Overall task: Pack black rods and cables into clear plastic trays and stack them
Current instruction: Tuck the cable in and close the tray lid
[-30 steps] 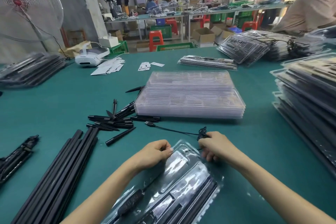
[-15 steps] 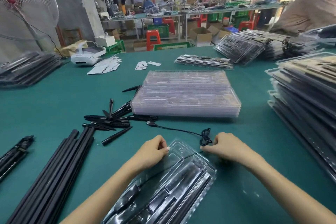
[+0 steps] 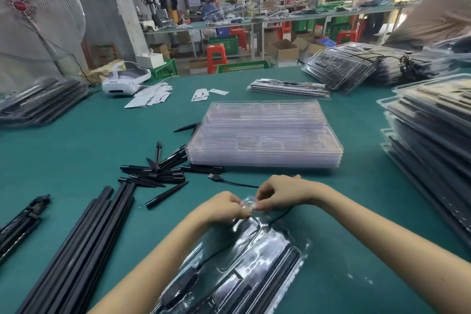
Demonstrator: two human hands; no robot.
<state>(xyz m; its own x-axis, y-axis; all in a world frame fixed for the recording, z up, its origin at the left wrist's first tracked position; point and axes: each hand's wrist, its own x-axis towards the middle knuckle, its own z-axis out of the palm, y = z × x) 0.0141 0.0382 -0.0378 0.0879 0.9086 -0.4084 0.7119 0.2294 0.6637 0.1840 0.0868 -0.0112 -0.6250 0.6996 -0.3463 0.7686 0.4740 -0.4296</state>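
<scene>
From the head camera, both hands meet at the far end of the clear plastic tray (image 3: 244, 257) that lies on the green table (image 3: 76, 140) just in front of the person. The left hand (image 3: 224, 208) has its fingers curled and pinches the tray's far edge; the right hand (image 3: 277, 192) likewise has its fingers curled, its fingertips touching those of the left at that same edge, though whether it nips the tray or the cable (image 3: 229, 181) there is too blurred to tell. Half a second ago the hands were apart, one at each far corner of the tray, and the cable's coiled loop lay in the open by the right fingers; now the hands have closed together at the middle and the loop is hidden under the right hand, with only the plug end trailing out to the left and a short black run showing on the right beside the tray. Black rods (image 3: 275, 278) lie lengthwise in the tray's right side. A stack of empty clear trays (image 3: 265, 135) sits beyond the hands, where it stood before. Loose long black rods (image 3: 84, 242) lie to the left, short black pieces (image 3: 158, 173) are scattered past them, and packed trays (image 3: 433, 140) are piled at the right.
</scene>
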